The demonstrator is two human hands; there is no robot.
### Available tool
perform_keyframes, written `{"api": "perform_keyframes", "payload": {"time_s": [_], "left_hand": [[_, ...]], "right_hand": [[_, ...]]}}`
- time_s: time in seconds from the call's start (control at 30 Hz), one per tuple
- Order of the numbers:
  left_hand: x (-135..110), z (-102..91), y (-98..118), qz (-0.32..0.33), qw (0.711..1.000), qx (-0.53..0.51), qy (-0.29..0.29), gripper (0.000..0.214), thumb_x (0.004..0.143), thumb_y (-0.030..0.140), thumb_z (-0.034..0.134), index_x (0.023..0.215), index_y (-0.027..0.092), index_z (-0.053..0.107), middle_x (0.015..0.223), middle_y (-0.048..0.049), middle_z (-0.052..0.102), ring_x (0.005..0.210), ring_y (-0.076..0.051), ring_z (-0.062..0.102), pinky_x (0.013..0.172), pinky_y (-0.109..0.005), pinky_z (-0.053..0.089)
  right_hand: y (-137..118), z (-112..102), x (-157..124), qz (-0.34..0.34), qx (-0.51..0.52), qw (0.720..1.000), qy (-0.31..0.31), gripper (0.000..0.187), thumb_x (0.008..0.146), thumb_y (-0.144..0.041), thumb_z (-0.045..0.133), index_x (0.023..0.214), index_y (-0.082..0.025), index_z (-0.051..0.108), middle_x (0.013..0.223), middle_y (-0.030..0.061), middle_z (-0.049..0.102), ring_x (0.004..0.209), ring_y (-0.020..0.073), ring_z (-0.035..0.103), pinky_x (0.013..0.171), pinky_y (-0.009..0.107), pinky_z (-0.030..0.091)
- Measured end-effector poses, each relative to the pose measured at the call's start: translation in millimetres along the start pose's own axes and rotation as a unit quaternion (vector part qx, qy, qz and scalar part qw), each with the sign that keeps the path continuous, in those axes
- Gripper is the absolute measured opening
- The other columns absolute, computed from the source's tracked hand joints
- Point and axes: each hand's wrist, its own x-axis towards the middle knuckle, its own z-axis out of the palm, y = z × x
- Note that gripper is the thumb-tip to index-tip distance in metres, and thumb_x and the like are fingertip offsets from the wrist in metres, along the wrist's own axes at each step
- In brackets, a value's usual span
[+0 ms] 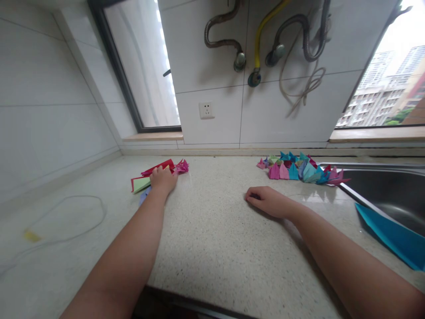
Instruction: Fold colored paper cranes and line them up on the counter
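On the left of the counter, my left hand (162,179) is closed over a small pile of folded paper, its fingertips partly hidden. Around it show a red folded paper (157,168), a pale green folded paper (141,184), a lilac piece (144,195) and a pink pleated paper piece (182,166). My right hand (265,200) rests on the counter with curled fingers and nothing visible in them. Beyond it stands a cluster of small origami pieces (294,170) in pink, blue, teal and green.
A metal sink (385,190) is set into the counter (212,230) at the right. A blue paper sheet (388,230) lies by its near edge. A thin cord (71,237) with a yellow tag (32,235) is at the left. Pipes and a socket (206,110) are on the wall.
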Motion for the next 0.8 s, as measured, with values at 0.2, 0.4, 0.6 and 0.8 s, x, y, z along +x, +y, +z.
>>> {"api": "perform_keyframes", "payload": {"time_s": [0.2, 0.4, 0.6, 0.8], "left_hand": [[2, 5.6, -3, 0.057, 0.998, -0.003, -0.027, 0.044, 0.083, 0.021, 0.051, 0.124, 0.011, 0.06, 0.12, -0.0198, 0.061, 0.11, -0.033, 0.056, 0.094, -0.042, 0.043], [2, 0.4, -3, 0.063, 0.998, -0.018, -0.016, 0.037, 0.084, 0.017, 0.05, 0.118, 0.016, 0.064, 0.116, -0.0176, 0.063, 0.107, -0.031, 0.057, 0.094, -0.041, 0.042], [-10, -21.8, 14, 0.08, 0.991, -0.06, 0.087, 0.032, 0.086, 0.03, 0.054, 0.113, 0.018, 0.066, 0.116, -0.0159, 0.063, 0.106, -0.033, 0.056, 0.095, -0.049, 0.04], [-43, -52.5, 60, 0.214, 0.934, -0.264, 0.114, 0.029, 0.084, 0.021, 0.054, 0.11, 0.019, 0.066, 0.111, -0.0096, 0.062, 0.101, -0.025, 0.061, 0.091, -0.039, 0.049]], "right_hand": [[-1, 0, 0, -0.005, 0.0, 1.0, 0.005, 0.024, 0.09, -0.033, 0.049, 0.091, -0.02, 0.07, 0.088, 0.0063, 0.072, 0.078, 0.0202, 0.062, 0.072, 0.03, 0.042], [3, 2, 1, -0.012, -0.003, 1.0, 0.012, 0.022, 0.089, -0.03, 0.05, 0.09, -0.02, 0.069, 0.088, 0.0058, 0.072, 0.078, 0.0194, 0.062, 0.071, 0.029, 0.042], [8, 5, 1, -0.014, -0.009, 1.0, 0.016, 0.021, 0.088, -0.028, 0.051, 0.092, -0.02, 0.07, 0.089, 0.006, 0.072, 0.078, 0.0185, 0.062, 0.071, 0.028, 0.043], [6, 7, 2, -0.03, -0.029, 0.999, 0.022, 0.021, 0.089, -0.027, 0.051, 0.09, -0.019, 0.07, 0.087, 0.0066, 0.072, 0.076, 0.0178, 0.061, 0.07, 0.028, 0.042]]}}
